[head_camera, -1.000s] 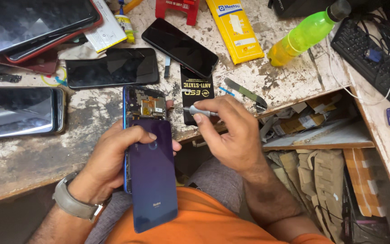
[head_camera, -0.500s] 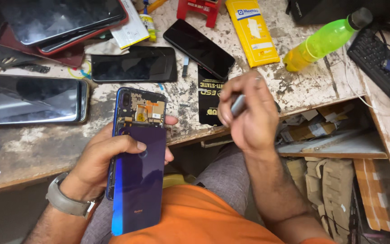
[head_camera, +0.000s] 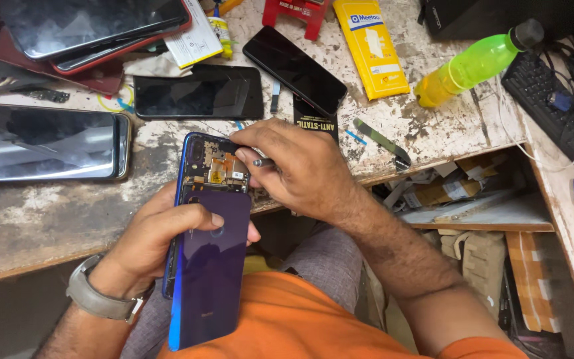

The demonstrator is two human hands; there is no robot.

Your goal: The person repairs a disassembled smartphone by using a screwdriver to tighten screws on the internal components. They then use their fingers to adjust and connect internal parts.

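Note:
My left hand [head_camera: 151,246] grips a blue phone [head_camera: 200,173] with its insides exposed at the top. The thumb presses the loose purple back cover [head_camera: 210,272], slid down over the phone's lower part. My right hand [head_camera: 297,169] is closed around a thin metal tool [head_camera: 264,161], its tip at the phone's open upper right edge, over the orange circuit parts [head_camera: 224,171]. A grey watch [head_camera: 97,299] sits on my left wrist.
The worn bench [head_camera: 54,213] carries several dark phones [head_camera: 197,93], a large screen [head_camera: 41,143] at left, a yellow package [head_camera: 370,43], a green bottle [head_camera: 473,63], tweezers [head_camera: 383,141] and a black keyboard [head_camera: 556,106]. A shelf [head_camera: 473,213] of clutter sits under the bench at right.
My right hand came back down from beside the bench edge onto the phone's open top with the tool. The phone and cover shifted slightly in view.

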